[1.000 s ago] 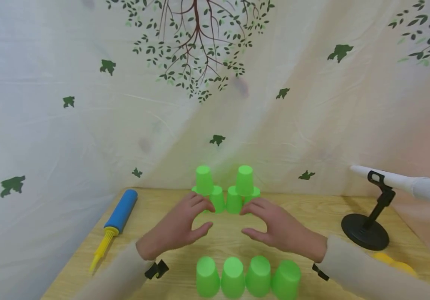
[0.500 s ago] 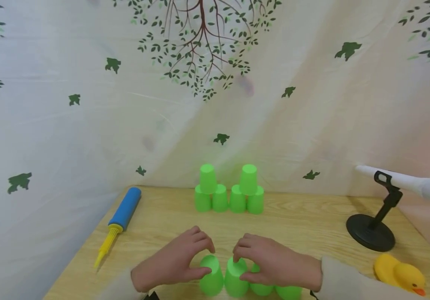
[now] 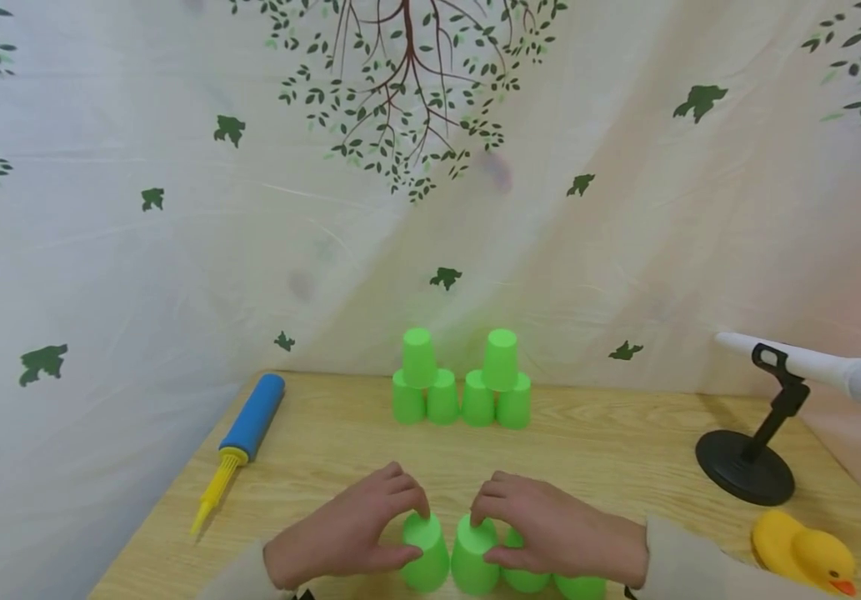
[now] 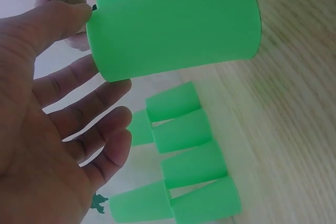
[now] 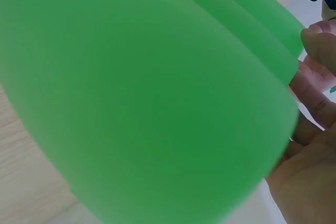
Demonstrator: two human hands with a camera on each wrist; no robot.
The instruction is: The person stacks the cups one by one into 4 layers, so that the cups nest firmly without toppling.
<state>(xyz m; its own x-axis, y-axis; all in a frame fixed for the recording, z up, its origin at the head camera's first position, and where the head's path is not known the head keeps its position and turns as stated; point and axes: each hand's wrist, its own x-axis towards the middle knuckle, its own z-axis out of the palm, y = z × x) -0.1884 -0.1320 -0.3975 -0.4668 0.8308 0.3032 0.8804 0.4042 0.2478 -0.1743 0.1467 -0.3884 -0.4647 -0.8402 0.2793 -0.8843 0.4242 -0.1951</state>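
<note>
At table (image 3: 340, 450): six rear cups (image 3: 478, 400) | four front cups (image 3: 471, 567) | two hands (image 3: 358, 529)

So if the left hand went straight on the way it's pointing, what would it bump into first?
Most likely the leftmost near green cup: the left hand has its thumb and fingers right at that cup's upturned base. Whether they touch it is hard to tell.

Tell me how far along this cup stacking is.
Seemingly done: the left back stack and right back stack, each one cup atop two. In hand: the left hand holds the leftmost front cup, the right hand the second front cup. Probably left: stacking these with the third front cup and fourth front cup, all unstacked.
</note>
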